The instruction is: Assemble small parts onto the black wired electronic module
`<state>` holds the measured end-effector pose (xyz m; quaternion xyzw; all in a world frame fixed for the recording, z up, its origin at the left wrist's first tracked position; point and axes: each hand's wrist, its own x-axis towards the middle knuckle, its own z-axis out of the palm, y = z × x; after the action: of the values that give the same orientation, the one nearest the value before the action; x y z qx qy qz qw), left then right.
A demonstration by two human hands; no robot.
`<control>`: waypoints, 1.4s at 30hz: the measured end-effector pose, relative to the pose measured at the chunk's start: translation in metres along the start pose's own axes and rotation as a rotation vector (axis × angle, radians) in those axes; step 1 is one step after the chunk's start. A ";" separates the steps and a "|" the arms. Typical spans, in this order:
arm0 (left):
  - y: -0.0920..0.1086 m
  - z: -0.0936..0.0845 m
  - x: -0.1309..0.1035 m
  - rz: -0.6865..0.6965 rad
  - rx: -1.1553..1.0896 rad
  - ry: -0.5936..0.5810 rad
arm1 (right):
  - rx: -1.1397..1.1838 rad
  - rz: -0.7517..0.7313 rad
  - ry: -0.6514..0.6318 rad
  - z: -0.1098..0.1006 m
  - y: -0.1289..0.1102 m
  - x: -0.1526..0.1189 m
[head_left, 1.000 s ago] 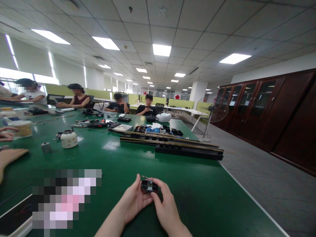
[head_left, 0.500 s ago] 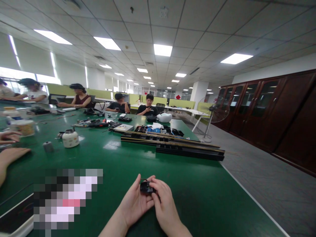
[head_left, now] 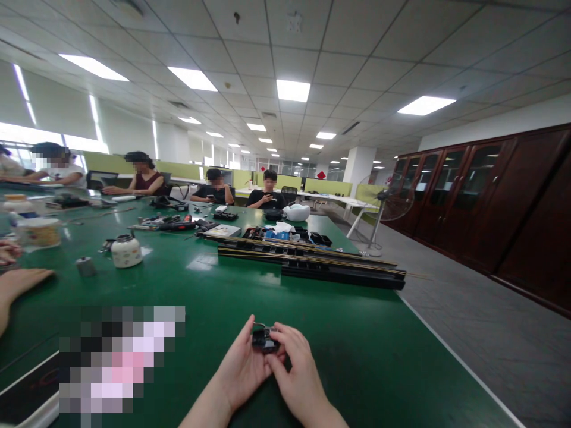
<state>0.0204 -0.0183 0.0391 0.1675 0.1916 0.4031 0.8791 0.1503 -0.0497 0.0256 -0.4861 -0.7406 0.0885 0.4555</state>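
Note:
Both of my hands hold a small black plastic part [head_left: 263,340] above the near side of the green table [head_left: 366,351]. It looks like a hollow housing; its exact kind is too small to make out. My left hand [head_left: 243,368] cradles it from the left and below, with the thumb pointing up beside it. The fingers of my right hand [head_left: 297,362] grip its right side, partly covering it. A thin strip or wire shows along the top of the part, near my left thumb.
Long black rails [head_left: 343,275] with thin brass-coloured rods lie ahead. A white jar [head_left: 126,252] and a grey metal cylinder [head_left: 85,267] stand left. Another person's hand [head_left: 27,282] rests at the left edge. Tools [head_left: 173,223] lie farther back. A blurred-out screen [head_left: 120,362] is near left.
The black part has tilted slightly in my hands. My right fingers have shifted on it, the thumb moving a little left and down. The other person's hands at left moved slightly.

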 end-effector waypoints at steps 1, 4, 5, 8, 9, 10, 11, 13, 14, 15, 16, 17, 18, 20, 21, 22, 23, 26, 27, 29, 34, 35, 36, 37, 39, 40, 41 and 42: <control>0.000 0.001 0.000 0.000 0.008 -0.004 | -0.002 0.005 -0.001 0.000 0.000 0.000; 0.001 0.002 -0.002 -0.012 0.022 -0.012 | -0.022 -0.008 0.024 0.000 -0.001 0.001; 0.001 0.003 -0.002 -0.016 0.023 -0.015 | -0.029 -0.017 0.038 0.000 -0.001 0.001; 0.001 0.004 -0.002 -0.026 0.013 -0.023 | -0.036 -0.026 0.056 0.000 -0.001 0.001; 0.001 0.004 -0.002 -0.027 0.003 -0.022 | -0.030 -0.024 0.053 0.000 0.000 0.000; 0.001 0.003 -0.002 -0.028 -0.009 -0.016 | -0.021 -0.022 0.048 0.001 0.000 0.000; 0.001 0.003 -0.002 -0.026 -0.021 -0.009 | -0.011 -0.021 0.046 0.001 0.000 0.000; 0.002 0.002 -0.001 -0.016 -0.044 0.007 | 0.004 -0.026 0.054 0.001 0.001 -0.001; 0.003 0.001 -0.001 -0.008 -0.052 0.014 | 0.007 -0.028 0.065 0.001 0.002 -0.001; 0.004 0.000 0.000 0.001 -0.057 0.020 | 0.007 -0.031 0.078 0.001 0.003 -0.002; 0.004 -0.001 0.000 0.010 -0.059 0.026 | 0.005 -0.033 0.093 0.001 0.004 -0.002; 0.005 -0.002 0.000 0.019 -0.059 0.033 | 0.001 -0.033 0.108 0.002 0.005 -0.002; 0.006 -0.003 0.001 0.026 -0.058 0.041 | -0.004 -0.031 0.120 0.002 0.006 -0.002; 0.007 -0.005 0.001 0.032 -0.051 0.051 | -0.020 -0.011 0.137 0.002 0.008 -0.002; 0.007 -0.006 0.001 0.034 -0.047 0.052 | -0.029 0.008 0.145 0.003 0.009 -0.003; 0.007 -0.007 0.001 0.034 -0.042 0.049 | -0.038 0.032 0.155 0.003 0.011 -0.003; 0.007 -0.008 0.001 0.034 -0.035 0.046 | -0.046 0.059 0.170 0.004 0.012 -0.003; 0.008 -0.011 0.002 0.034 -0.019 0.046 | -0.066 0.121 0.229 0.005 0.017 -0.003; 0.008 -0.012 0.003 0.034 -0.014 0.052 | -0.074 0.130 0.247 0.005 0.019 -0.002; 0.008 -0.012 0.003 0.034 -0.007 0.071 | -0.090 0.139 0.280 0.005 0.023 -0.002; 0.008 -0.011 0.003 0.055 -0.009 0.137 | -0.119 0.201 0.350 0.005 0.030 -0.001; 0.008 -0.010 0.003 0.057 -0.010 0.143 | -0.121 0.214 0.363 0.005 0.030 0.000; 0.008 -0.010 0.003 0.056 -0.011 0.144 | -0.121 0.224 0.377 0.004 0.030 0.000; 0.008 -0.009 0.002 0.053 -0.013 0.143 | -0.122 0.231 0.391 0.004 0.031 0.000; 0.008 -0.009 0.002 0.048 -0.017 0.142 | -0.124 0.239 0.413 0.004 0.031 0.000; 0.009 -0.008 0.002 0.047 -0.020 0.141 | -0.125 0.239 0.421 0.003 0.031 0.000; 0.009 -0.008 0.001 0.048 -0.023 0.139 | -0.127 0.237 0.427 0.003 0.031 0.000; 0.009 -0.008 0.001 0.049 -0.025 0.135 | -0.127 0.233 0.430 0.003 0.030 0.000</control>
<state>0.0117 -0.0108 0.0354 0.1336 0.2413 0.4374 0.8559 0.1676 -0.0332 0.0065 -0.6037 -0.5695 -0.0119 0.5578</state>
